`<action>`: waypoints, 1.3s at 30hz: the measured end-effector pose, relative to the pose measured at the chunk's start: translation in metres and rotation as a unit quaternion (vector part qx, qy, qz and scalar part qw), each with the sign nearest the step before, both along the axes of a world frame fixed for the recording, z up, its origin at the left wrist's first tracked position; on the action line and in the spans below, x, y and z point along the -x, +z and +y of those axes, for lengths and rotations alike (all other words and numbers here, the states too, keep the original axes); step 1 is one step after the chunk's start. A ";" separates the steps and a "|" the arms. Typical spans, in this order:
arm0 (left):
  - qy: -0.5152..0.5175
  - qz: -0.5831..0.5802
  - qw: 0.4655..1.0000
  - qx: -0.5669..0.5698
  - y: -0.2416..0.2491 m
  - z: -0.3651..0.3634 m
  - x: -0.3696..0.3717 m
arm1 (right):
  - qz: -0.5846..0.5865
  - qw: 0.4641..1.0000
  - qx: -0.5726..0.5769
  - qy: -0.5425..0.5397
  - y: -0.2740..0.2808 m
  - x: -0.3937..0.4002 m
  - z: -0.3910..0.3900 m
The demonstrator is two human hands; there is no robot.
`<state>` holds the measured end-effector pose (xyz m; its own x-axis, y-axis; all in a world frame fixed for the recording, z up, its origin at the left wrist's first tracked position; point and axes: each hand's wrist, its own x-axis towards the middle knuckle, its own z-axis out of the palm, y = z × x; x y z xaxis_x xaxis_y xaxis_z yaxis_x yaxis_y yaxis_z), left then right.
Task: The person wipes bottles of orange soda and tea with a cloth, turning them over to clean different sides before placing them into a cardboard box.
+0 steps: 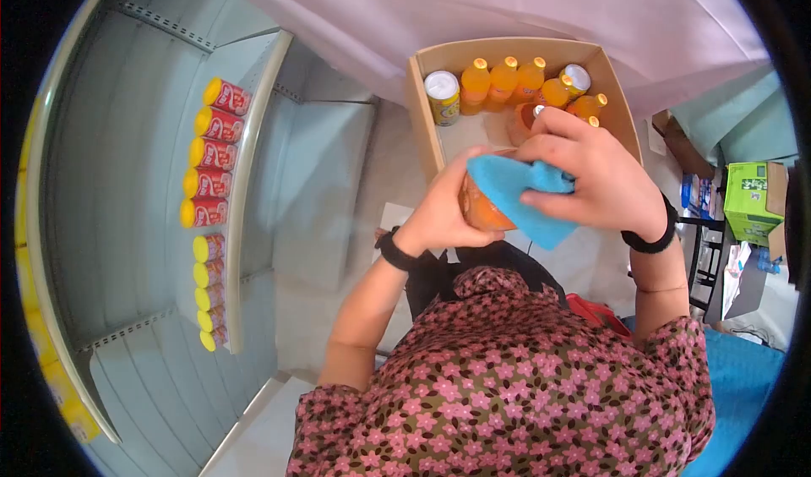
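My left hand (443,209) is wrapped round a rounded orange container (485,212), held in front of my chest near the box's front edge. A blue cloth (509,188) covers its upper right side, so its exact kind cannot be made out. The fingers of my right hand (600,173) pinch that cloth and press it against the container. Just beyond stands an open cardboard box (427,126) with several orange drink bottles (503,80) upright inside. Two cans, a yellow-and-white one (443,101) and another (576,78), are in its corners. Another orange-brown item (522,126) is partly hidden behind my right hand.
To the left, a shelf (253,173) carries a row of red jars with yellow lids (215,153) and smaller yellow-lidded containers (209,274). A pink curtain (507,4) hangs behind the box. On the right are a green carton (748,198) and a dark rack (703,261).
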<state>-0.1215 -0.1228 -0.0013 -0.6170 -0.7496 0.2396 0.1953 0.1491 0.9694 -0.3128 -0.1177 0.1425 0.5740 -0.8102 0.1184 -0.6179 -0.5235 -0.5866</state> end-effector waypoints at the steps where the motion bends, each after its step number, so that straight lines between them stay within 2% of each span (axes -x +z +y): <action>1: -0.002 0.003 1.000 -0.002 0.000 -0.010 0.007 | 0.021 1.000 -0.006 -0.011 -0.001 0.007 -0.004; 3: -0.035 -0.036 0.999 -0.011 -0.004 -0.027 0.013 | 0.010 0.999 0.028 -0.037 -0.013 0.011 -0.011; 5: -0.015 -0.056 0.998 0.019 -0.016 -0.039 0.022 | 0.013 0.992 0.009 -0.126 -0.026 0.023 -0.022; 7: 0.106 -0.126 0.983 0.083 -0.022 -0.043 0.023 | 0.020 0.988 0.014 -0.151 -0.049 0.027 -0.031; 8: 0.144 -0.124 0.981 0.041 -0.039 -0.039 0.024 | 0.042 0.983 0.033 -0.178 -0.063 0.029 -0.037; 9: 0.148 -0.123 0.981 0.038 -0.047 -0.034 0.022 | 0.063 0.976 0.051 -0.203 -0.080 0.032 -0.046; 11: 0.116 -0.121 0.982 -0.084 -0.054 -0.021 0.014 | 0.078 0.970 0.039 -0.226 -0.123 0.045 -0.070; 12: 0.111 -0.130 0.980 -0.104 -0.051 -0.012 0.010 | 0.092 0.963 0.028 -0.252 -0.145 0.052 -0.080; 16: 0.131 -0.171 0.975 -0.051 -0.054 0.024 -0.005 | 0.120 0.954 -0.002 -0.274 -0.219 0.066 -0.113; 20: 0.152 -0.241 0.958 -0.025 -0.054 0.056 -0.021 | 0.154 0.924 -0.039 -0.347 -0.280 0.070 -0.137; 25: 0.187 -0.306 0.933 -0.032 -0.061 0.086 -0.037 | 0.155 0.888 -0.076 -0.427 -0.328 0.069 -0.151; 30: 0.211 -0.320 0.922 -0.057 -0.064 0.100 -0.038 | 0.146 0.879 -0.093 -0.444 -0.341 0.066 -0.150; 33: 0.207 -0.352 0.913 0.006 -0.064 0.100 -0.035 | 0.154 0.886 -0.075 -0.430 -0.343 0.060 -0.147; 35: 0.188 -0.331 0.925 -0.010 -0.062 0.097 -0.030 | 0.129 0.906 -0.057 -0.400 -0.356 0.073 -0.155; 37: 0.175 -0.323 0.930 0.005 -0.061 0.094 -0.022 | 0.131 0.912 0.021 -0.389 -0.348 0.074 -0.157; 39: 0.162 -0.321 0.933 0.031 -0.069 0.092 -0.016 | 0.127 0.905 -0.001 -0.407 -0.330 0.077 -0.154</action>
